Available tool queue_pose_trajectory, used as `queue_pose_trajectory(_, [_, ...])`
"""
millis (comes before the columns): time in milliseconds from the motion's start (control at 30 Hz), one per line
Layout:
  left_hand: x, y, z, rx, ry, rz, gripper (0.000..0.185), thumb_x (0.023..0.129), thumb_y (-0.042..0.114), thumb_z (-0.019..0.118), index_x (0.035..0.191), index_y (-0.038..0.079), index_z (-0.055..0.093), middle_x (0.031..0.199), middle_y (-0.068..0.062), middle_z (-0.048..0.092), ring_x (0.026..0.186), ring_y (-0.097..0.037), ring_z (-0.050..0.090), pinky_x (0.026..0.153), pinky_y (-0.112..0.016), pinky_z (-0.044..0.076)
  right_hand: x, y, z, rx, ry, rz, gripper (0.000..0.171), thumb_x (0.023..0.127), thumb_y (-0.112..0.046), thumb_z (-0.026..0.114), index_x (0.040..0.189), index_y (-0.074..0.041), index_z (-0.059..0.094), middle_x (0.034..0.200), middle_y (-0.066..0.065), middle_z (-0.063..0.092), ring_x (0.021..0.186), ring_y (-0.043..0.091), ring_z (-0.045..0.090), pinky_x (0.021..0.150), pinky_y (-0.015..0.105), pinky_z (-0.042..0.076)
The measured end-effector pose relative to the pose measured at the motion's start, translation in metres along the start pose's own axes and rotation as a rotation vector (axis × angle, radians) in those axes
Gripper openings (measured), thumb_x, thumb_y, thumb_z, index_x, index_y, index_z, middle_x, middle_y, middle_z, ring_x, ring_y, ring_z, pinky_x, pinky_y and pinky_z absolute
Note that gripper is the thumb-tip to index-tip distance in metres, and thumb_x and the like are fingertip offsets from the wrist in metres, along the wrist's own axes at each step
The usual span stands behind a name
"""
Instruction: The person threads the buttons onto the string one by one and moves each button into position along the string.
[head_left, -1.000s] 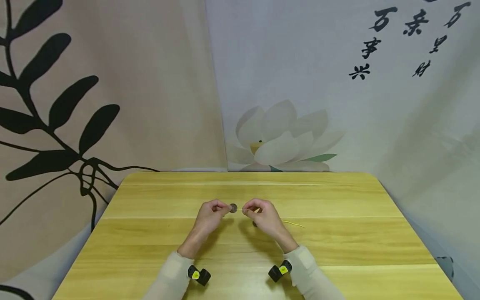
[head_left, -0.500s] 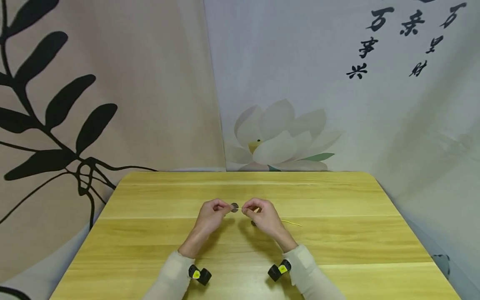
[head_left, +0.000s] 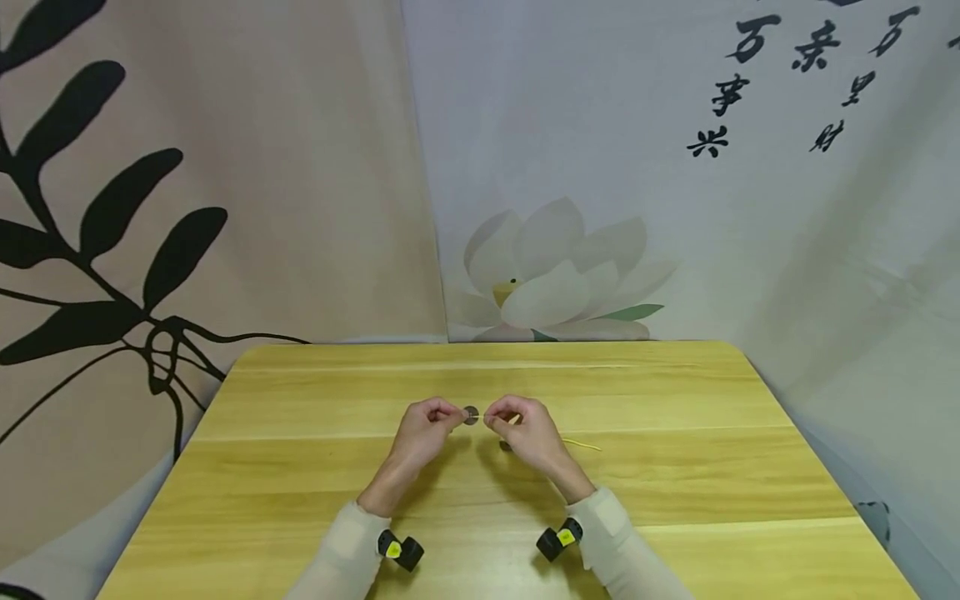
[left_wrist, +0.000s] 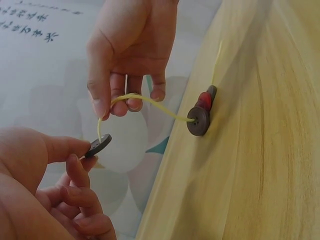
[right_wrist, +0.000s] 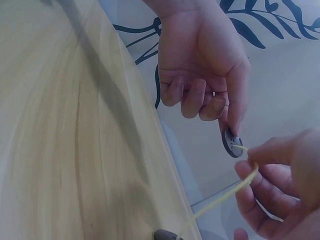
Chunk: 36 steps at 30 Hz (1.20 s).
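My left hand [head_left: 423, 433] pinches a dark round button [left_wrist: 98, 145] by its edge, between thumb and forefinger. Opposite it, my right hand [head_left: 532, 433] pinches a yellow string [left_wrist: 165, 111] close to the button's face. In the right wrist view the string's end meets the button [right_wrist: 231, 142] at its holes. From the right fingertips the string sags to a brown button [left_wrist: 199, 122] at the table. Red buttons [left_wrist: 205, 99] and a dark one [left_wrist: 212, 91] sit behind it in a row, and the string's yellow tail comes out beyond them.
Both hands are above the middle of a light wooden table [head_left: 675, 483]. The string's tail [head_left: 582, 444] lies right of the right wrist. Behind the table's far edge hangs a printed cloth backdrop [head_left: 337, 208]. Each wrist wears a small black camera [head_left: 401, 550].
The head view has turned slightly to the right. The held button has shifted a little toward my right fingertips, narrowing the gap. Both hands stay almost in place.
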<state>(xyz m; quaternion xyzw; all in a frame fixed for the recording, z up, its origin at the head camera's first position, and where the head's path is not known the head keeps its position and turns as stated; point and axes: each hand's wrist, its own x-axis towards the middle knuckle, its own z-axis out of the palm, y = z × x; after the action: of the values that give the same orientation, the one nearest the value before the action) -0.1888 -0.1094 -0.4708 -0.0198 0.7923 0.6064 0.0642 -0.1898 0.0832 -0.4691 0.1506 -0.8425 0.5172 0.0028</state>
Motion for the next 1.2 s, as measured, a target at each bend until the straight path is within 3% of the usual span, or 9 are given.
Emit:
queue_pose_trajectory(233, [-0.0001, -0.0004, -0.0010, 0.000, -0.003, -0.010, 0.014, 0.092, 0.019, 0.070, 0.089, 0.005, 0.070, 0.081, -0.012, 0.060, 0.066, -0.015, 0.044, 0.055, -0.025, 0.035, 0.0005, -0.0010, 0.0011, -0.003, -0.006, 0.005, 0.005, 0.091, -0.007, 0.069, 0.090, -0.010, 0.073, 0.080, -0.005, 0.068, 0.076, 0.013, 0.062, 0.074, 0.035, 0.049])
queue_pose_trajectory(567, [-0.0004, -0.0006, -0.0009, -0.010, -0.005, 0.006, 0.015, 0.092, 0.019, 0.070, 0.089, 0.005, 0.071, 0.074, -0.003, 0.056, 0.066, -0.015, 0.044, 0.055, -0.025, 0.035, 0.0016, -0.0026, 0.0044, 0.010, -0.010, 0.001, 0.004, 0.091, -0.009, 0.070, 0.090, -0.008, 0.073, 0.081, -0.004, 0.070, 0.077, 0.014, 0.062, 0.075, 0.037, 0.049])
queue_pose_trajectory(767, [-0.0009, -0.0013, 0.0007, -0.015, -0.011, 0.012, 0.014, 0.092, 0.018, 0.070, 0.088, 0.005, 0.071, 0.078, -0.008, 0.059, 0.066, -0.015, 0.045, 0.056, -0.025, 0.035, 0.0010, -0.0012, 0.0054, 0.002, -0.003, -0.001, 0.005, 0.091, -0.013, 0.070, 0.089, -0.009, 0.073, 0.079, -0.006, 0.069, 0.076, 0.013, 0.061, 0.070, 0.031, 0.047])
queue_pose_trajectory(1000, [-0.0026, -0.0012, 0.0025, -0.023, -0.019, 0.008, 0.012, 0.092, 0.016, 0.070, 0.088, 0.005, 0.071, 0.076, -0.005, 0.058, 0.063, -0.014, 0.044, 0.054, -0.024, 0.035, -0.0002, -0.0009, 0.0054, 0.001, 0.000, -0.009, 0.004, 0.090, -0.013, 0.071, 0.090, -0.009, 0.073, 0.080, -0.006, 0.069, 0.075, 0.012, 0.061, 0.070, 0.032, 0.047])
queue_pose_trajectory(1200, [-0.0035, 0.0004, 0.0031, -0.023, -0.018, 0.007, 0.011, 0.092, 0.016, 0.069, 0.088, 0.005, 0.071, 0.080, -0.012, 0.060, 0.063, -0.014, 0.044, 0.054, -0.024, 0.035, -0.0003, -0.0024, 0.0058, 0.003, -0.004, -0.025, 0.005, 0.091, -0.013, 0.071, 0.089, -0.008, 0.072, 0.080, -0.005, 0.069, 0.073, 0.013, 0.061, 0.071, 0.032, 0.047])
